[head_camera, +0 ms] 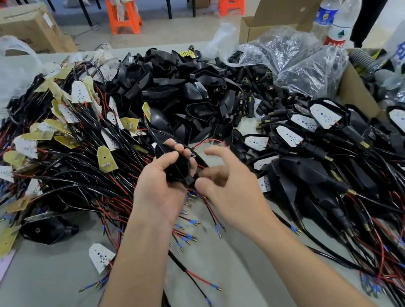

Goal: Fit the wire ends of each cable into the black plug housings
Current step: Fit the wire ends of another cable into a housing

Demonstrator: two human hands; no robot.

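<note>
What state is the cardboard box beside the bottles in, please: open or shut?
Open: the box has its lid flap standing raised behind its front wall.

Housings (182,88) behind cables (71,156)

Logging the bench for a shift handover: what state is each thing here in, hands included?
left hand: grips a black housing.
right hand: fingers curled at that housing's neck; grip blurred.
loose housings: heaped, empty.
assemblies: on the right, white boards seated in them.
water bottles: upright, capped.
cardboard box: flaps open.
</note>
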